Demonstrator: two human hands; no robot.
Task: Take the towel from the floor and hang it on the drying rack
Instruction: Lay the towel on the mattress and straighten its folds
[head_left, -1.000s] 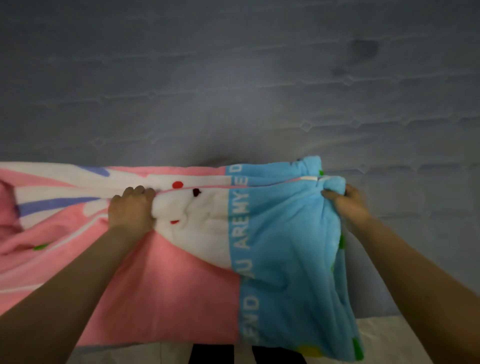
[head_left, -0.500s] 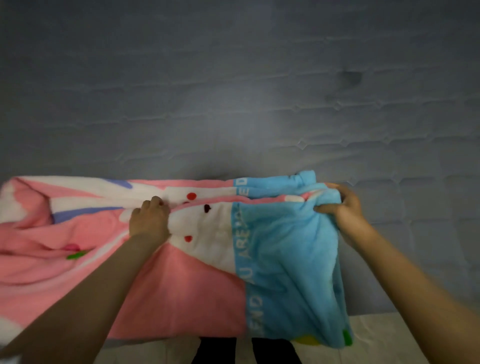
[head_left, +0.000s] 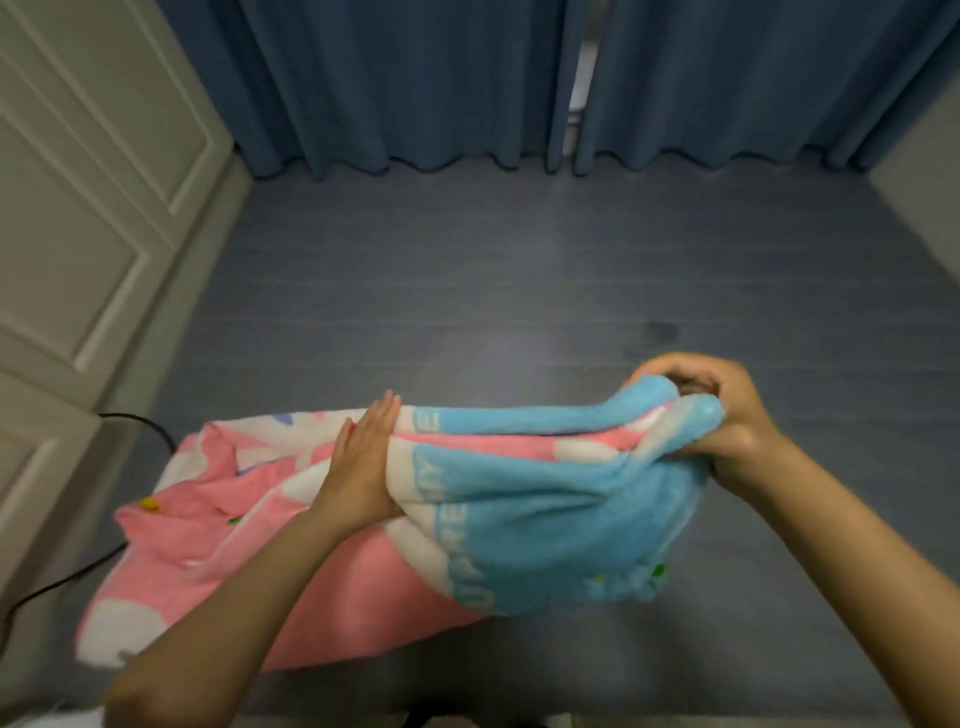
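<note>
A large pink, white and light-blue towel (head_left: 545, 499) with white lettering is held up in front of me above the grey floor. My right hand (head_left: 722, 410) is closed on its bunched blue end at the right. My left hand (head_left: 363, 467) lies flat against the towel's middle with fingers straight and together, its thumb hidden under the cloth. The pink part sags to the lower left. No drying rack is in view.
Grey plank floor (head_left: 493, 291) stretches ahead. Blue curtains (head_left: 415, 78) hang along the far side with a narrow gap. A white panelled door (head_left: 78, 208) stands at the left, and a black cable (head_left: 140, 431) runs along the floor by it.
The view has swung up from the floor to show curtains and door. My right hand lifted the blue end higher and bunched it. My left hand uncurled from a grip to a flat palm.
</note>
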